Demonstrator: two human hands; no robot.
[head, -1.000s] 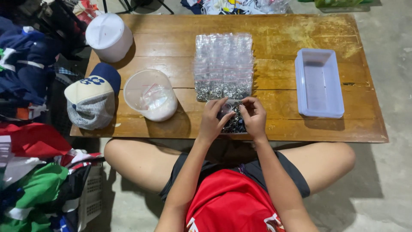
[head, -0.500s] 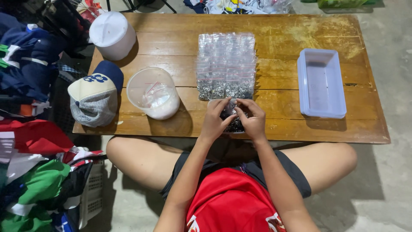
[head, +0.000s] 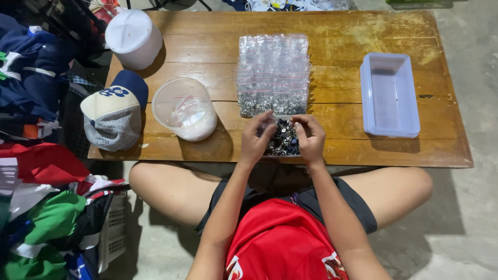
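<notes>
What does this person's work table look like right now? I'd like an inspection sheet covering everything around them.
Surface: worn wooden table, low, scuffed finish.
Job's things: pile of small dark metal parts; filled clear bags laid in rows behind it.
Clutter: empty lilac tray; clear tub; lidded white tub; cap.
Grippers: left hand and right hand meet over the pile; grip unclear.
Cables: nothing seen.
Surroundings: heap of clothes; concrete floor.

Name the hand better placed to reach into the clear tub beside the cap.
Left, probably. The left hand is on the clear tub's side of the pile of small metal parts; the right hand would have to cross over it.
</notes>
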